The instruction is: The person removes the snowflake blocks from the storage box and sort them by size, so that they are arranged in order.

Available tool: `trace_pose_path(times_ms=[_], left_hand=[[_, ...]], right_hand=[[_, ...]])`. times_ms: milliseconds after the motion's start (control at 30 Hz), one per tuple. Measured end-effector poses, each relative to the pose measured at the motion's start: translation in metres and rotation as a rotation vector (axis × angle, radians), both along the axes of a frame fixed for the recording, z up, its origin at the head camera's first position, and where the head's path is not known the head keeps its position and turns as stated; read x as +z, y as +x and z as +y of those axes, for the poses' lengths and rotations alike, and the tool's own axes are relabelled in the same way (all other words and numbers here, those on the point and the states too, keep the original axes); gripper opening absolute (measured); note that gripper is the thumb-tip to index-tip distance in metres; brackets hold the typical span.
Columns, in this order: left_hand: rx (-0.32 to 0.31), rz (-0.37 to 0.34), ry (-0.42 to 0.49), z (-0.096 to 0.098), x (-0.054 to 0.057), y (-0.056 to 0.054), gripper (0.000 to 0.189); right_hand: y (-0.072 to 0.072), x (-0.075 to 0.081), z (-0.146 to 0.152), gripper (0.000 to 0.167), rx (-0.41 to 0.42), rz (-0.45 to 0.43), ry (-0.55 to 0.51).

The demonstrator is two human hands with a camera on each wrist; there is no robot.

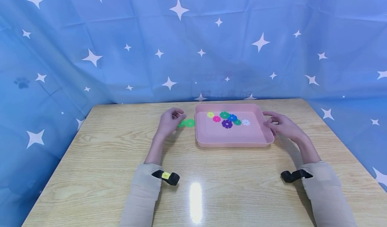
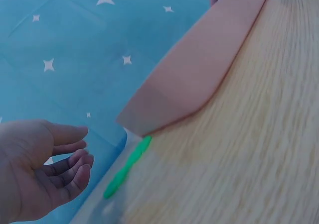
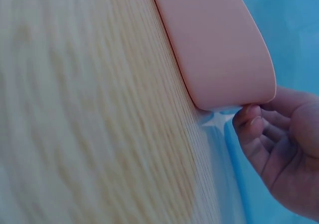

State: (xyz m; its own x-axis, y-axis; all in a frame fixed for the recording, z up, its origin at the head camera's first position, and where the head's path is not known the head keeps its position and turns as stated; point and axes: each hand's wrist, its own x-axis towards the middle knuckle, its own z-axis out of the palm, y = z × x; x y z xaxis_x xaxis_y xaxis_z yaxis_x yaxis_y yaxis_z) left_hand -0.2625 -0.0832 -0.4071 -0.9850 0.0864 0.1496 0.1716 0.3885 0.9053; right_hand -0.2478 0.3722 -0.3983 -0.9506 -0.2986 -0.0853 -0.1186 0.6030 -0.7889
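Observation:
A shallow pink tray [image 1: 232, 138] stands on the table, with several small flower-shaped plastic pieces lying in it, among them a purple piece [image 1: 227, 124], a blue piece [image 1: 232, 118] and a white piece [image 1: 246, 122]. My right hand [image 1: 281, 125] pinches the tray's right wall, thumb over the rim and fingertips against the outside, as the right wrist view shows. Left of the tray, green flower-shaped pieces [image 1: 190, 123] lie in a row on the tabletop. Just beside them is my left hand [image 1: 170, 122], fingers loosely bent with nothing between them; it partly hides the row in the head view.
The wooden table [image 1: 105, 173] carries a bright light reflection near its front. Behind it hangs a blue curtain [image 1: 145, 69] with white stars. A black wrist camera [image 1: 172, 179] is strapped to each sleeve.

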Motion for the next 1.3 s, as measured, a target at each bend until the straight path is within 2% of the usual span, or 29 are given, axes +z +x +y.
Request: trace_pose_path(times_ms=[300,533,700,800,1033,1300], left_hand=[[-0.064,0.065,0.063,0.022,0.017,0.005,0.021],[-0.141,0.069,0.055,0.044,0.025,0.011,0.027],[-0.173,0.043,0.065,0.060,0.028,0.016,0.028],[-0.193,0.041,0.055,0.070,0.028,0.018,0.027],[-0.261,0.087,0.026,0.091,0.021,0.018,0.021],[-0.301,0.056,0.014,0.114,0.012,0.017,0.021]], right_hand=[[0.000,-0.001,0.001,0.056,0.002,-0.006,-0.016],[0.000,-0.001,0.001,0.056,0.005,-0.012,-0.028],[0.000,-0.001,0.000,0.056,0.003,-0.011,-0.024],[0.000,0.000,-0.001,0.056,0.001,-0.010,-0.022],[0.001,0.000,-0.001,0.056,0.001,-0.010,-0.020],[0.001,0.001,-0.001,0.056,0.005,-0.007,-0.021]])
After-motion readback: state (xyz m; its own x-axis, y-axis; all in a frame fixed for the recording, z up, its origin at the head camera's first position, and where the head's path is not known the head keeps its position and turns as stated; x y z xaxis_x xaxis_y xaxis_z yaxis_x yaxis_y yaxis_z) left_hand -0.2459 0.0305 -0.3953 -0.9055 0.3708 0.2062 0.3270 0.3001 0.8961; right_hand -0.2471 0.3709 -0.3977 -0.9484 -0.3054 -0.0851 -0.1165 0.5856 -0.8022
